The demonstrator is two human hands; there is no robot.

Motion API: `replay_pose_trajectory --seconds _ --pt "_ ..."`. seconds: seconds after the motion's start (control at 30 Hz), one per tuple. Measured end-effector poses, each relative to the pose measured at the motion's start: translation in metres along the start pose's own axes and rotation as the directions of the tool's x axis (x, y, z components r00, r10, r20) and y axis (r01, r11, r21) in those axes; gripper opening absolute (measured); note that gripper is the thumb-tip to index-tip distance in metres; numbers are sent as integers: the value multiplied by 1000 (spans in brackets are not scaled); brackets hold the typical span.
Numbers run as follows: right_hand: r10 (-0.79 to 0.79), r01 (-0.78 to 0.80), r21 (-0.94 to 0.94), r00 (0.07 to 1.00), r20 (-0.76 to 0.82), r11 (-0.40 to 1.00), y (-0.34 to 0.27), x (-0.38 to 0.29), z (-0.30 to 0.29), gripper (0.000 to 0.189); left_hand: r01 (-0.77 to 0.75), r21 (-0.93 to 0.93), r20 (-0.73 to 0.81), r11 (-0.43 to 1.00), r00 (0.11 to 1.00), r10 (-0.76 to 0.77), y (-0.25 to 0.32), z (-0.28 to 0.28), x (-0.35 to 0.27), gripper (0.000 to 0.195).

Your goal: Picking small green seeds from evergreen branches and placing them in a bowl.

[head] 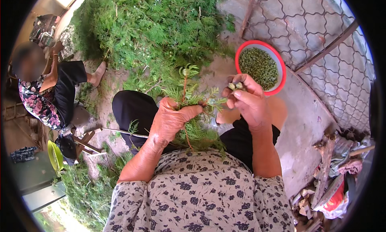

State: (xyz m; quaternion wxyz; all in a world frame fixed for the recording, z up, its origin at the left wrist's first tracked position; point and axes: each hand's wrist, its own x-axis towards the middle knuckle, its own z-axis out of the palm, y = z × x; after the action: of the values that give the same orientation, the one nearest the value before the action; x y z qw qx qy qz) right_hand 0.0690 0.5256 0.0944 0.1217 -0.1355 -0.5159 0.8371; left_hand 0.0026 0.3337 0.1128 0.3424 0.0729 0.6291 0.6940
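Observation:
My left hand (178,116) grips a leafy evergreen sprig (199,129) with scale-like foliage, held over my lap. Just to its right, my right hand (245,94) pinches a few small pale-green cones (235,86) between thumb and fingers. Beyond the right hand stands a round basin with a red rim (283,73), and many small green cones (257,64) lie in it. A large heap of cut evergreen branches (156,27) covers the ground ahead of me.
At the left sits another person (39,102) in a flowered top. A wavy wire-mesh panel (313,45) lies at the upper right. Split wood (304,205) and bags are at the lower right. More cut greenery (87,189), a wooden stool (87,141) and a yellow-green basin (54,155) are at the lower left.

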Motion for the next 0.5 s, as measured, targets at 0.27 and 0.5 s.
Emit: replay_pose_trajectory --seconds 0.27,0.5 --pt "-5 7 -307 1000 7 952 9 -11 10 15 125 329 -88 936 991 -101 -11 -8 13 15" --pt "-207 193 -482 978 25 854 26 -7 12 15 147 284 -61 948 989 -135 -16 -7 16 16"
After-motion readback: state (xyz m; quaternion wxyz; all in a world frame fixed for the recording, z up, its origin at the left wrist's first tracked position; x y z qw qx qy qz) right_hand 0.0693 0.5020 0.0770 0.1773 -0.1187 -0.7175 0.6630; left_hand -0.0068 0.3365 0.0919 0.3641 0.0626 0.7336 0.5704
